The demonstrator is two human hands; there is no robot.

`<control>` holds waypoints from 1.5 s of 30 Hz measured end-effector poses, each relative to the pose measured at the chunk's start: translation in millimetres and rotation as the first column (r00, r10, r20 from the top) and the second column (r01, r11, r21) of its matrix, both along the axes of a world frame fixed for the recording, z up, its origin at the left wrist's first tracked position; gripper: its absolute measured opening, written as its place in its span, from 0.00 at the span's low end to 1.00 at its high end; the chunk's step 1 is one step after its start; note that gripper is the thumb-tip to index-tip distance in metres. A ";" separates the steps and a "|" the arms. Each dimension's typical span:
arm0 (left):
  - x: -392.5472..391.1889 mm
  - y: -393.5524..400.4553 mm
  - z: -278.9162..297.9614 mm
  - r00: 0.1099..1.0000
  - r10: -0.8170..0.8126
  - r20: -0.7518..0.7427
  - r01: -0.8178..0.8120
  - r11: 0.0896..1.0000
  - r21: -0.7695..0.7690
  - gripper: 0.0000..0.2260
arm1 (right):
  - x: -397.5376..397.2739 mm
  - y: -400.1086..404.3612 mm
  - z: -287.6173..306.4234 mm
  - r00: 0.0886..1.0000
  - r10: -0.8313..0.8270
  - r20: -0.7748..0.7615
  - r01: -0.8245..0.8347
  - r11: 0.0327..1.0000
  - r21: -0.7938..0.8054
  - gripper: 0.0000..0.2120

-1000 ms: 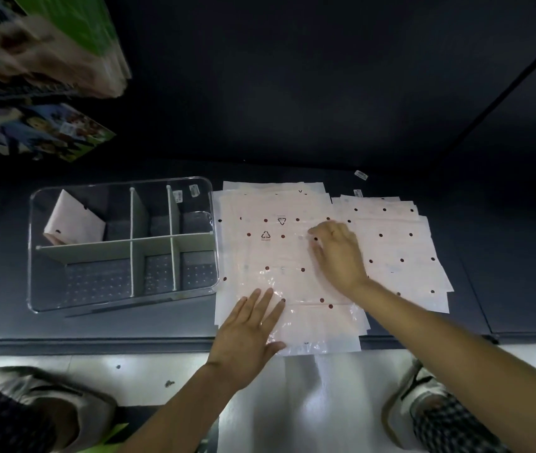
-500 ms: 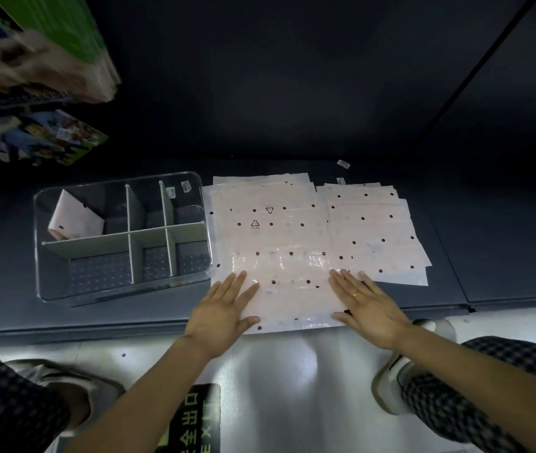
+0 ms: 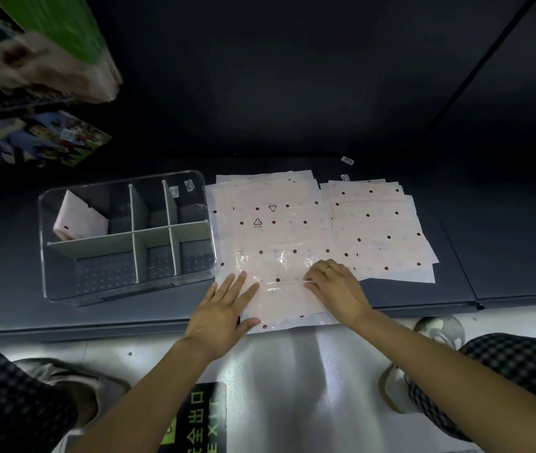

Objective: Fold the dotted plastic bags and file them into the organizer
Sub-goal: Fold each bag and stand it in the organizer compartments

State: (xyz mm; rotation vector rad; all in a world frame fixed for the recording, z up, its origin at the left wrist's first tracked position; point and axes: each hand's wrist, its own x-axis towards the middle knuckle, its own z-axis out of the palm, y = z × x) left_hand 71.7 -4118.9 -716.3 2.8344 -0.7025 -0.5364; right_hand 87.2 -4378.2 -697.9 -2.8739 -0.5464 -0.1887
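Handling: the top dotted plastic bag (image 3: 279,256) looks thin, limp and nearly weightless; its glossy film catches the light, so I judge it slippery against the sheets beneath.
Bag position: it lies flat on top of the left stack of bags (image 3: 260,197), at the near edge of the dark table (image 3: 505,256), its near edge slightly overhanging.
Left hand: the left hand (image 3: 224,308) rests flat, fingers straight and spread, pressing the bag's near left corner; the grip is apart, nothing clasped.
Right hand: the right hand (image 3: 335,282) sits on the bag's right side with fingers bent down onto the film; whether it pinches an edge or only presses, I cannot tell.
Where to take hold: likely at a near corner or edge, pinching only the top sheet, since the layers may cling and lift together.
Creasing: soft film will probably spring back, so a fold needs a firm sweep of a flat palm.
Second stack: more dotted bags (image 3: 381,223) lie just beside, on the right.
Organizer: the clear divided organizer (image 3: 122,286) stands just left of the stacks; one folded bag (image 3: 77,223) leans in its far left compartment, the other compartments look unfilled.
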 end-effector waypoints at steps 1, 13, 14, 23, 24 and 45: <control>-0.4 0.0 -0.5 1.000 0.006 -0.001 -0.006 1.000 -0.003 0.29 | 0.8 -0.1 -0.6 1.000 0.009 0.001 -0.009 1.000 -0.014 0.09; 10.8 -10.9 28.0 0.985 0.170 -0.014 -0.167 0.949 -0.268 0.30 | 18.2 -12.5 21.5 0.936 -0.027 -0.350 0.081 0.987 0.140 0.08; 11.2 -11.2 31.2 0.983 0.182 -0.023 -0.181 0.935 -0.307 0.30 | 18.7 -12.9 28.0 0.929 -0.004 -0.369 0.070 0.984 0.166 0.07; -3.7 -3.2 33.5 0.912 0.327 -0.248 -0.410 0.755 -0.512 0.26 | 12.3 -9.9 70.0 0.762 0.193 -0.618 0.056 0.931 0.360 0.04; -3.3 -4.1 31.8 0.892 0.350 -0.286 -0.452 0.723 -0.523 0.27 | 14.4 -9.1 68.2 0.771 0.164 -0.615 0.083 0.932 0.352 0.04; -11.8 -51.0 6.0 0.994 -0.011 0.106 0.012 1.000 -0.013 0.34 | 44.4 9.5 10.5 0.829 -0.247 -0.502 0.200 0.969 -0.146 0.12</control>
